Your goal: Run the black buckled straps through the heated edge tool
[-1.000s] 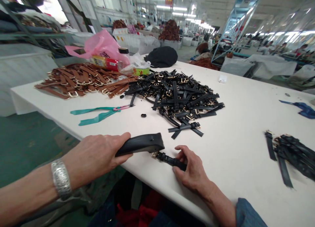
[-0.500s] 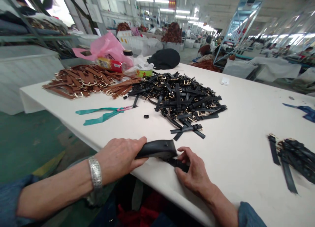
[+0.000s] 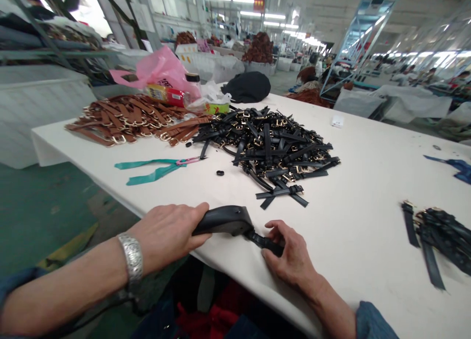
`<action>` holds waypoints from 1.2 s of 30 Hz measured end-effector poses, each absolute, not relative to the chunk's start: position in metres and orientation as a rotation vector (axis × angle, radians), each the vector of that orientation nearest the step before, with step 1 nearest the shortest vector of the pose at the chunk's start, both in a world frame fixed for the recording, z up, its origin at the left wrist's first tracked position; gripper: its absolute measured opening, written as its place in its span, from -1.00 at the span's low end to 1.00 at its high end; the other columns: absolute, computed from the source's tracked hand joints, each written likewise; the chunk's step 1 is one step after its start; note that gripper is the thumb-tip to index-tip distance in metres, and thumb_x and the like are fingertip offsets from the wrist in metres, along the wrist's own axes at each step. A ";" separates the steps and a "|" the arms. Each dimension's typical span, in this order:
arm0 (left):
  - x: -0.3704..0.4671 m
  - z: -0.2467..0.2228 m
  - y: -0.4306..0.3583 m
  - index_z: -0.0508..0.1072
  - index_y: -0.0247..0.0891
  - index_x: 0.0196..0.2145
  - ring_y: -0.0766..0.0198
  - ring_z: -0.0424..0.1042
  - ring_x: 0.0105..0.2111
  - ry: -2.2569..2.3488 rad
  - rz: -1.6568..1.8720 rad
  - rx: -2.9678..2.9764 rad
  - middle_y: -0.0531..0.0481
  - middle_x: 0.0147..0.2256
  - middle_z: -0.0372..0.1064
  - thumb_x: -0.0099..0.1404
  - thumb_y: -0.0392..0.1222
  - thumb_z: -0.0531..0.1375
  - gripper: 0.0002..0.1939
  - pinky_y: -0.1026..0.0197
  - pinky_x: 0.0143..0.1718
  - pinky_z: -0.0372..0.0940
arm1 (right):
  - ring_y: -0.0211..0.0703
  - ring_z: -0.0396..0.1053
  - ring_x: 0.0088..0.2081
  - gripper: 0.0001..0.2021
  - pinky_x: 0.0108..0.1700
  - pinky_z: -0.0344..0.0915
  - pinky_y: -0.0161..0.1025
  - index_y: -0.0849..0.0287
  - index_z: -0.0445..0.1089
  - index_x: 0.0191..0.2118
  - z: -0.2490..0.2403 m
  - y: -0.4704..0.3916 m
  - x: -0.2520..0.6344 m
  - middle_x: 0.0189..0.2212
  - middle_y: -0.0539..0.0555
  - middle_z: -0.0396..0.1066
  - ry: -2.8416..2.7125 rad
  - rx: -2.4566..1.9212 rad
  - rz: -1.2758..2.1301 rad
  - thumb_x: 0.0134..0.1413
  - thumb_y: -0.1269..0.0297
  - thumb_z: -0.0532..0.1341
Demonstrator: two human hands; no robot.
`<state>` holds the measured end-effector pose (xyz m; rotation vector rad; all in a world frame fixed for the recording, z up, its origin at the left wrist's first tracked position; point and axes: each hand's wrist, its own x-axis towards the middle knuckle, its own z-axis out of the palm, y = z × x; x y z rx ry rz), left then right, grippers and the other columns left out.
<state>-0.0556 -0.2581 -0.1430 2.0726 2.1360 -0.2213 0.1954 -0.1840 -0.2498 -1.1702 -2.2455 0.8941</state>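
My left hand (image 3: 172, 228), with a silver bracelet at the wrist, is wrapped round a black handheld tool (image 3: 226, 219). The tool has a smooth curved grip and a wider head; its exact kind does not show. In my right hand (image 3: 289, 253), thumb and fingers pinch a short black strap (image 3: 262, 240), whose far end lies close to the tool's head. Whether the two touch is unclear. Both hands are over the near edge of the white table (image 3: 353, 221). Beyond them lies a pile of black buckled straps (image 3: 272, 143).
Brown buckled straps (image 3: 125, 117) lie at the back left. Scissors with green-wrapped handles (image 3: 158, 172) and a small black loop (image 3: 220, 173) are on the table. More black straps (image 3: 441, 236) lie at the right. A dark cord (image 3: 99, 313) hangs below my left forearm.
My left hand has drawn the black tool a little to the left, exposing more of the strap's end. My right hand stays in nearly the same place with the strap.
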 end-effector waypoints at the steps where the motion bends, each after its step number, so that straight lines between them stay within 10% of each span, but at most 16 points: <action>1: -0.054 -0.145 -0.255 0.38 -0.20 -0.22 -0.07 0.51 -0.39 2.147 -0.245 2.072 -0.17 -0.41 0.50 0.27 0.03 0.06 -0.72 0.08 -0.42 0.29 | -0.17 0.31 -0.34 -0.55 -0.21 0.26 -0.19 0.10 0.28 -0.10 -0.250 -0.184 0.195 -0.37 -0.03 0.39 -2.247 -1.170 0.890 -0.25 0.45 0.20; 20: -0.069 -0.160 -0.277 0.35 -0.19 -0.18 -0.11 0.52 -0.33 2.165 -0.226 1.962 -0.13 -0.37 0.50 0.28 0.03 0.04 -0.71 -0.01 -0.34 0.34 | -0.02 0.29 -0.20 -0.91 -0.14 0.15 -0.09 0.12 0.41 -0.27 -0.223 -0.194 0.195 -0.30 0.06 0.37 -2.599 -1.244 0.534 0.05 0.32 0.23; 36: -0.081 -0.177 -0.279 0.34 -0.17 -0.18 -0.11 0.50 -0.29 2.140 -0.073 1.857 -0.15 -0.33 0.50 0.26 0.13 0.00 -0.64 -0.02 -0.30 0.31 | -0.15 0.43 -0.25 -0.83 -0.20 0.24 -0.29 0.07 0.44 -0.16 -0.238 -0.199 0.170 -0.30 0.02 0.46 -2.426 -1.285 0.614 0.15 0.23 0.17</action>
